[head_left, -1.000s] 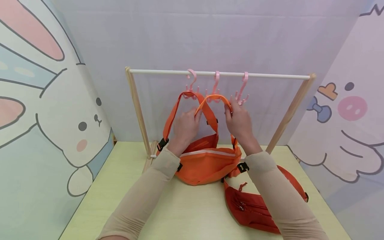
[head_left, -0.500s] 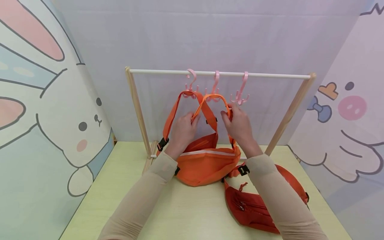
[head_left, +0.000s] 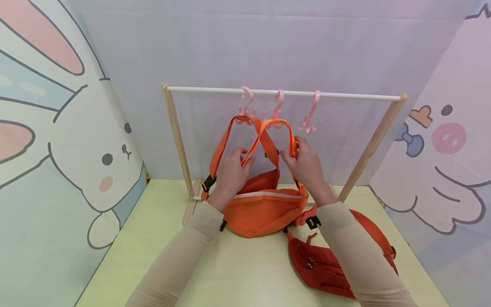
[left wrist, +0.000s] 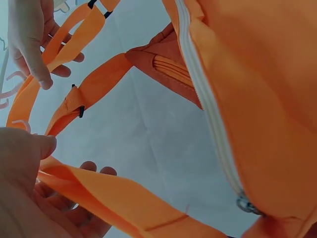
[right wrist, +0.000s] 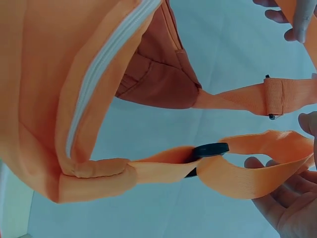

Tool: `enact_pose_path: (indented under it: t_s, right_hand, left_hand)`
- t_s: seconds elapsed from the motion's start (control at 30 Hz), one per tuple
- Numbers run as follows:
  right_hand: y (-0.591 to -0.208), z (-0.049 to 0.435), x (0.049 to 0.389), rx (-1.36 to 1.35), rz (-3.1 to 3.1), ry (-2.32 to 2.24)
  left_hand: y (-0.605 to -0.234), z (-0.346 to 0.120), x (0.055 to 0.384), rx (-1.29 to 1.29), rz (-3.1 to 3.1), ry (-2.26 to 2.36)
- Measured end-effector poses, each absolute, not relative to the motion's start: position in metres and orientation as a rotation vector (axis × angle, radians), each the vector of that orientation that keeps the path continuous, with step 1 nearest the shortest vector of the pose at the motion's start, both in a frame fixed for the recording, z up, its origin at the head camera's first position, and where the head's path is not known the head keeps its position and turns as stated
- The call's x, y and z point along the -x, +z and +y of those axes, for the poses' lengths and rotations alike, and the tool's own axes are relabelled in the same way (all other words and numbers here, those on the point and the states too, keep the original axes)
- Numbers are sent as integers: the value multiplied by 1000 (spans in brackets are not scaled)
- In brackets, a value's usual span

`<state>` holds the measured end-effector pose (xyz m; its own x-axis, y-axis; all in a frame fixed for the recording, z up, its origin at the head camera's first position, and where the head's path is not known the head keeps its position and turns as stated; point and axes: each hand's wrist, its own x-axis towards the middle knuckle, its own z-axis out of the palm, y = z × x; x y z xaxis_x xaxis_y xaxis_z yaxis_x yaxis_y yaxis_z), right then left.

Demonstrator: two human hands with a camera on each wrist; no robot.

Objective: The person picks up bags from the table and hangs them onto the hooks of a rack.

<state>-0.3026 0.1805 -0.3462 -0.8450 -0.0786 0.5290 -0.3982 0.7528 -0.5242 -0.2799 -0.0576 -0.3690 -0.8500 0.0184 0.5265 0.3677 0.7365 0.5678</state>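
An orange waist bag (head_left: 264,215) with a white zipper hangs by its strap (head_left: 278,122) from the middle pink hook (head_left: 279,100). My left hand (head_left: 231,172) is at the left side of that strap, thumb and fingers parted around it. On the strap's right side is my right hand (head_left: 306,164), its fingers loosely extended behind the webbing and its thumb apart in front. Behind hangs a darker orange-red waist bag (head_left: 261,183), its strap looped over the left pink hook (head_left: 247,100). The front bag and my left hand partly hide it.
A white rail (head_left: 356,96) on wooden legs carries the hooks; the right pink hook (head_left: 308,121) bears nothing. A dark red waist bag (head_left: 318,268) lies on the pale yellow table (head_left: 230,273), partly under my right forearm. Cartoon panels (head_left: 76,140) stand at both sides.
Both hands have loosened their grip on the front strap and slid down a little. The left hand has shifted slightly left. The front bag stays hanging.
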Motion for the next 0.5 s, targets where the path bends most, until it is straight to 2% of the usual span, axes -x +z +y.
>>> enact_pose_path:
  t_s: [0.5]
  right_hand:
    - [-361, 191, 298, -309, -2532, 932]
  left_hand:
    - [-387, -64, 272, 334, -2398, -947]
